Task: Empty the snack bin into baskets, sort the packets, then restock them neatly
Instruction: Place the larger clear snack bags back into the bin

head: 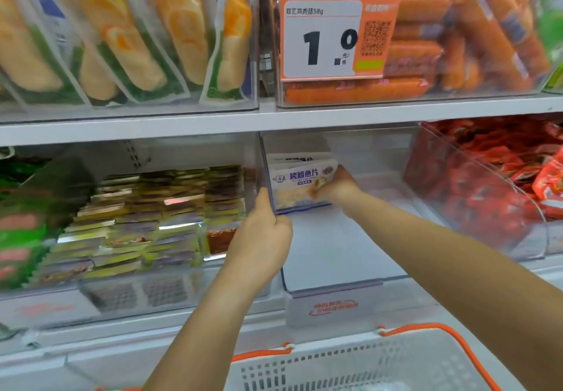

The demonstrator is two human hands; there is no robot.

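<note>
- Shop shelving fills the view, and a clear snack bin (335, 238) sits on its lower shelf; a white basket (380, 366) waits below the bin.
- White fish-snack packets (300, 185) stand upright at the bin's back left: probably light, slick film, best pinched by the edges.
- Right hand (333, 185) is clamped on the front packet; left hand (263, 232) grips the bin's left wall.

White metal shelving (182, 127), two tiers; lighting even, probably overhead.
</note>
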